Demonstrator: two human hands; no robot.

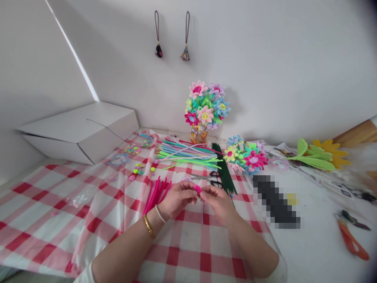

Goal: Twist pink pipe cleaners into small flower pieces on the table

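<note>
Between the fingertips of both hands is a small, bright pink, coiled-looking piece of pipe cleaner (pixel 197 189). My left hand (pixel 179 197) pinches it from the left, its wrist bearing a gold bangle and a pale band. From the right, the thumb and finger of my right hand (pixel 217 202) close on the same piece. Loose pink pipe cleaners (pixel 157 192) lie beside my left hand. Just beyond the hands rest scissors (pixel 206 177) with black handles, and a bundle of dark green stems (pixel 225 169) lies behind my right hand.
Multicoloured pipe cleaners (pixel 188 153) are heaped farther back. A jar (pixel 198 135) holds fuzzy flowers (pixel 206 104) by the wall. More flowers (pixel 247 157) lie to its right. Small pompoms (pixel 138 169) dot the checked cloth (pixel 106 236). A white box (pixel 85 125) stands at left, orange-handled cutters (pixel 352 237) at right.
</note>
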